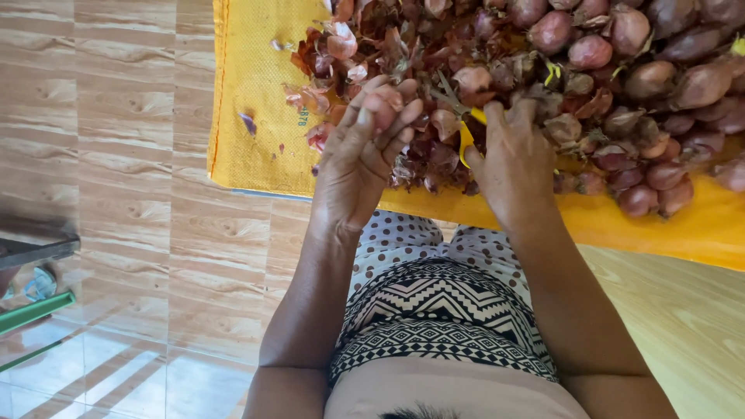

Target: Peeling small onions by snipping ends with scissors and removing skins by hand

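Note:
A big heap of reddish-purple shallots (621,85) and loose dry skins lies on a yellow woven sack (248,93) spread on the floor. My left hand (361,159) is raised at the heap's near edge, fingers closed around one pinkish shallot (382,109). My right hand (516,167) reaches into the pile, back of the hand up, fingers buried among skins next to a small yellow object (468,140); what it grips is hidden. My lap in patterned black-and-white cloth (438,310) fills the lower centre.
Tan wood-look floor tiles (116,155) stretch to the left. A dark metal object with a green bar (35,279) sits at the left edge. Pale wood-grain flooring (683,326) shows at the lower right.

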